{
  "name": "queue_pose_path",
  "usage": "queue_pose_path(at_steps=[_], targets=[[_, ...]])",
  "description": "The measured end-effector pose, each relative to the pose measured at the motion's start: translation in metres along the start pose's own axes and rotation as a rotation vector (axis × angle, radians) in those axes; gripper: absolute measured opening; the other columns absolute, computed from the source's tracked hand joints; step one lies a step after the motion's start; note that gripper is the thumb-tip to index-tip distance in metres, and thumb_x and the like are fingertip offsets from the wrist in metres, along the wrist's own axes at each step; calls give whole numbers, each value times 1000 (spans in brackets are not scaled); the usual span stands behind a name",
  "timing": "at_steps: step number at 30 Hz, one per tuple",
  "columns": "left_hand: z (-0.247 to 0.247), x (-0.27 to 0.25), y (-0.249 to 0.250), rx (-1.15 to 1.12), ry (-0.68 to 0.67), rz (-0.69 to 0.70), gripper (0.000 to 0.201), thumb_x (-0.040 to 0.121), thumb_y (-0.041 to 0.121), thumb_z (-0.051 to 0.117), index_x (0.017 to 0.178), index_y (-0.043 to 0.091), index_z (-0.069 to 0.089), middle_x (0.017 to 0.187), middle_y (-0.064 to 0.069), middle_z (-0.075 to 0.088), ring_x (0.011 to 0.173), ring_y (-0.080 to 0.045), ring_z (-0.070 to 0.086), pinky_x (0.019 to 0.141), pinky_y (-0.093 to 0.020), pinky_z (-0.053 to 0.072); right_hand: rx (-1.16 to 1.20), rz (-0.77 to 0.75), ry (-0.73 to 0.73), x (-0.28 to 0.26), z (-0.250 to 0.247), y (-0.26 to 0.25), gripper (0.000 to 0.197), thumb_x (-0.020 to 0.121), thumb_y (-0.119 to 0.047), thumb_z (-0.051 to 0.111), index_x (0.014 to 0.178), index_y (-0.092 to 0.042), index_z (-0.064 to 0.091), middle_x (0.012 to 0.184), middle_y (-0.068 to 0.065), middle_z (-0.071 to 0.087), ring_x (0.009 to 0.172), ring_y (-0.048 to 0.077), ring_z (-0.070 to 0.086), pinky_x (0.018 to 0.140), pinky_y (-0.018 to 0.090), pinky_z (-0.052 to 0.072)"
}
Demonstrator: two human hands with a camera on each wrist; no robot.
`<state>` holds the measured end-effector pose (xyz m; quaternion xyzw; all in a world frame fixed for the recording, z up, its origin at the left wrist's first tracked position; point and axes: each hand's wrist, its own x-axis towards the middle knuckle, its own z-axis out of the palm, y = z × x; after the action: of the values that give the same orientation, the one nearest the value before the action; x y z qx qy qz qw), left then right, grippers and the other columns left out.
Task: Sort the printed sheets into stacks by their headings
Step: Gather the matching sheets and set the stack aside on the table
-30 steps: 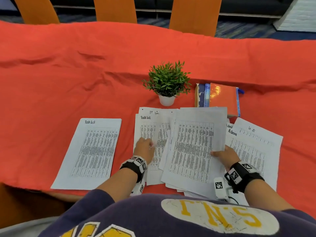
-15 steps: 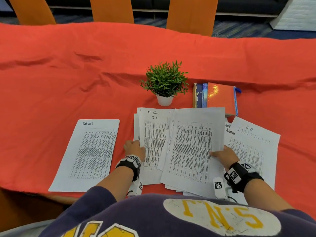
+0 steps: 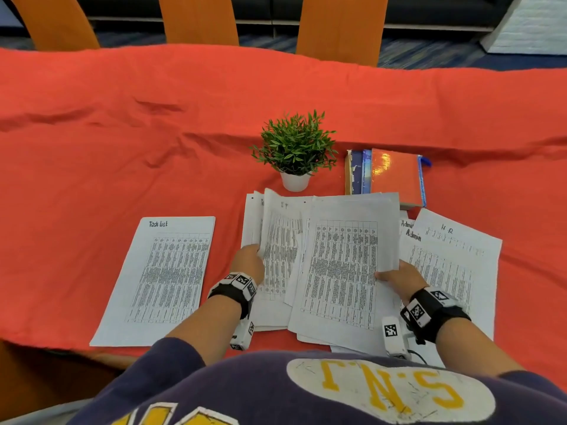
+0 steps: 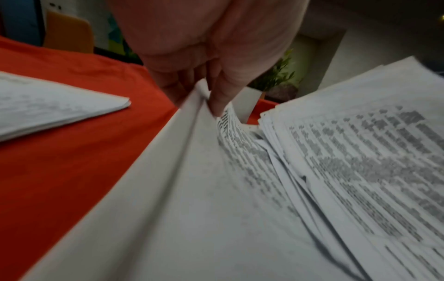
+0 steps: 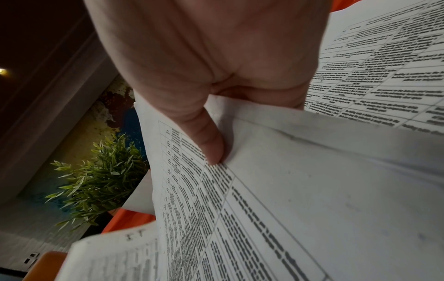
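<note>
potted plant (image 3: pixel 295 151) and books (image 3: pixel 394 176) behind sheets (image 3: pixel 340 265)

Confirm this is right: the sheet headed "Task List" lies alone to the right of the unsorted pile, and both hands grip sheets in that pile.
Wrong side. In the head view the Task List sheet lies alone left of the unsorted pile. The rest holds: the left hand and right hand both grip sheets there.
</note>
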<state>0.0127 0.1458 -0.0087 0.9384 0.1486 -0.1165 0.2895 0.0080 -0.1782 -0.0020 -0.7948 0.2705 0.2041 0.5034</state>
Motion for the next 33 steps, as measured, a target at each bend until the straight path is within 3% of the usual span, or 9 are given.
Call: queue_pose_path(at_steps=[3,9,14,16,18,21,27,31,33], targets=[[-23,-6,9,53,103,106,25,89,-6,40,103,1,59,98,-15,65,89,-31,63,66,-32,45,-13,13,15,1,-4,1,30,81,-4,71,109,-6,59,99,15,63,91,31,58,84,38,47],[-86,-27,25,149,279,293,43,86,-6,41,121,18,48,111,-9,55,83,-35,61,65,-41,49,-28,52,93,4,-12,-2,40,86,-5,66,124,1,54,115,20,61,99,35,58,87,39,47],[-127,-36,42,-97,450,372,42,84,-5,42,118,18,46,90,-8,59,69,-29,54,58,-39,44,-11,53,168,4,-16,-11,46,85,-12,69,127,0,53,122,22,62,108,39,60,96,46,48],[-132,-36,46,-316,423,402,48,86,-5,42,123,25,40,83,-15,62,59,-30,54,50,-36,42,27,42,163,3,-17,-16,46,85,-13,69,127,-1,53,117,18,62,103,36,60,94,45,49],[-127,-35,52,-540,346,383,59,88,-5,43,128,36,30,95,-19,64,62,-26,58,49,-32,49,111,23,130,0,-16,-21,45,84,-12,71,125,-3,55,111,14,63,98,33,60,93,43,48],[-103,-30,58,-738,175,163,64,91,-3,45,137,34,21,95,-10,65,65,-20,59,53,-32,52,222,-7,52,-2,-10,-28,46,77,-12,75,120,-6,61,111,16,69,99,36,65,94,50,51],[-49,-28,55,-596,-20,-73,29,93,9,45,122,11,48,109,-10,64,76,-16,55,64,-27,44,449,-18,-190,-27,8,-47,29,87,5,54,115,7,60,106,25,68,90,36,67,80,42,55],[-31,-32,56,-617,-72,-144,35,93,7,41,128,8,42,87,2,54,68,-10,48,55,-22,39,452,-19,-219,-33,14,-46,31,90,1,49,116,14,59,113,30,64,88,35,68,87,46,54],[-27,-35,57,-638,-100,-150,41,94,8,44,134,9,34,94,3,53,69,-5,47,54,-20,36,513,-17,-221,-36,18,-46,33,95,-10,48,120,9,59,116,27,65,98,36,65,95,49,50]])
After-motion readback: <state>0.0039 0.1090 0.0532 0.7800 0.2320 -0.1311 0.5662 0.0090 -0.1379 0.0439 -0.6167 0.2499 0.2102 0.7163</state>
